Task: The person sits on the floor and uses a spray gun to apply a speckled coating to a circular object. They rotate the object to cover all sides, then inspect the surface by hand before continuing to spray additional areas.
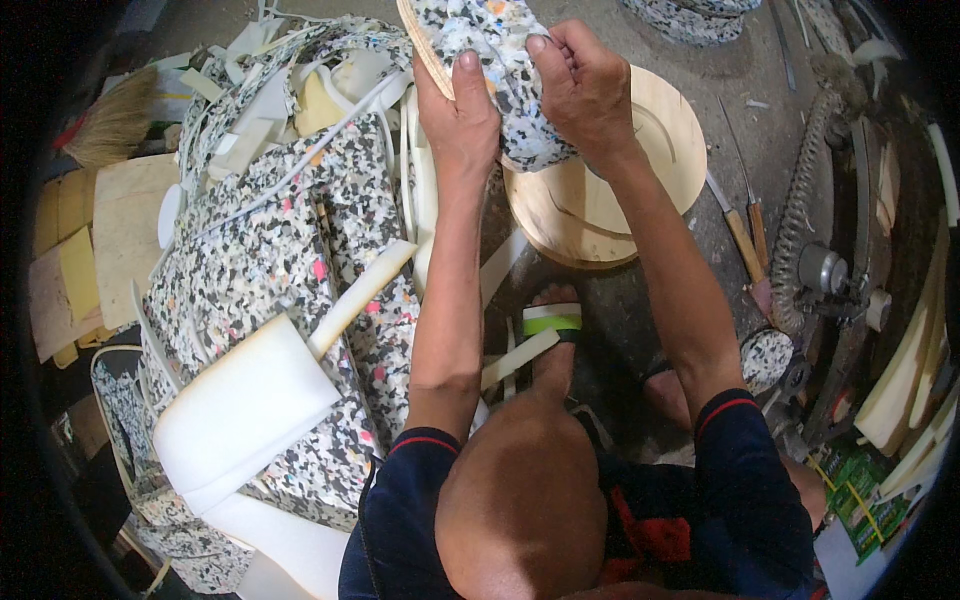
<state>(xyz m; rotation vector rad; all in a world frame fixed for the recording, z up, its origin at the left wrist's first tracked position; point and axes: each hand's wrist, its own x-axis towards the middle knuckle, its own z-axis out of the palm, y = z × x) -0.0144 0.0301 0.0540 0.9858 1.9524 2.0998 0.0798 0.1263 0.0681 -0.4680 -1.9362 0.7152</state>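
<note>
I hold a speckled foam piece out ahead of me between both hands, above the floor; its far end runs out of view, and a pale tan band follows its left edge. My left hand clasps it from that side, the thumb laid upright along the foam and the fingers passing behind, where I cannot see their tips. My right hand grips the other side, the thumb pressed to the near face and the fingers curled in tightly; how far they reach underneath I cannot tell. Beneath and to the right of the foam sit round pale wooden discs, partly covered by my right hand and forearm. Farther right, two wooden-handled tools lie close together on the floor, near a coiled spring. To my left, a big speckled foam block carries a thick white foam piece and a narrow strip slanting up toward my forearm. Beyond it, at the far left, lies a straw broom. Below my hands, between my forearms, shows a foot in a sandal with a green and white strap.
</note>
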